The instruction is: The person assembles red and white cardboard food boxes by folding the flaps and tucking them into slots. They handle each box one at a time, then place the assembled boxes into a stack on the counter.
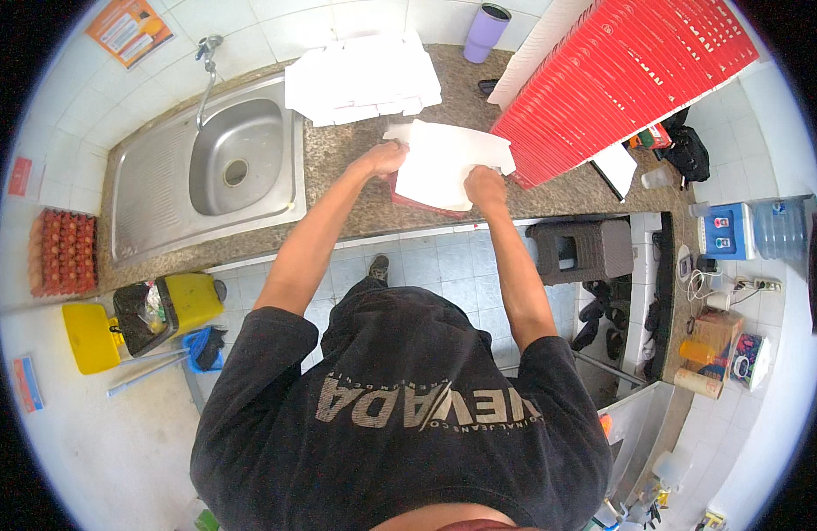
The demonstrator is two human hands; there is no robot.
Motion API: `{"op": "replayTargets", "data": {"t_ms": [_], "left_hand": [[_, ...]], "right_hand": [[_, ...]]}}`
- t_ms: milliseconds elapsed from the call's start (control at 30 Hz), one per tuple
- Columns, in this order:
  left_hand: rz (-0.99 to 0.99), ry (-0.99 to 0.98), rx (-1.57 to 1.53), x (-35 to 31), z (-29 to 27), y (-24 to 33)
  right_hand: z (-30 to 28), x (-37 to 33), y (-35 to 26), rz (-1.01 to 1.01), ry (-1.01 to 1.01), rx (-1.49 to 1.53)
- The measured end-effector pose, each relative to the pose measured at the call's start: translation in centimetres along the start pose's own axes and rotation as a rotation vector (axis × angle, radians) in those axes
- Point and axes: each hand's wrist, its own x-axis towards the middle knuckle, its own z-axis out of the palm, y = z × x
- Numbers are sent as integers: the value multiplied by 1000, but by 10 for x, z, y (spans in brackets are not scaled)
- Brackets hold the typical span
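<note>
Grip of 2 bare hands: both at the white board (444, 159), left hand (387, 158) on its left edge, right hand (486, 188) by its right end.
Stone counter (337, 199): runs across in front of the person; the board lies on it near the front edge, between the hands.
Red stack of flat cartons (621, 88): leans away to the upper right, its lower end just beside the board's right end and nearer the right hand.
Steel sink (294, 168): left of the work, well apart from the left hand.
White pile of card (360, 80): beyond the left hand, toward the wall, apart from the board.
Board's lie: looks a little longer from left to right than from front to back; its far edge slopes down toward the right. Bending at the lens makes the exact axis hard to judge.
Red panel (426, 208): shows beneath the board along its near left side.
Left fingers: narrow, closed in at the board's edge, seemingly pinching it; thumb placement is unclear.
Right fingers: curled tight against the board, lower than the left hand and nearer the body; whether they clamp it, I cannot tell.
</note>
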Motion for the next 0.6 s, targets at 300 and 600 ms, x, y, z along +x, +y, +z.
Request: {"op": "replayTargets", "data": {"t_ms": [300,600], "left_hand": [[101,89,191,-15,-5,15],[269,290,166,-14,9,10]], "right_hand": [[2,-6,3,-16,17,51],[3,-6,2,38,-2,62]]}}
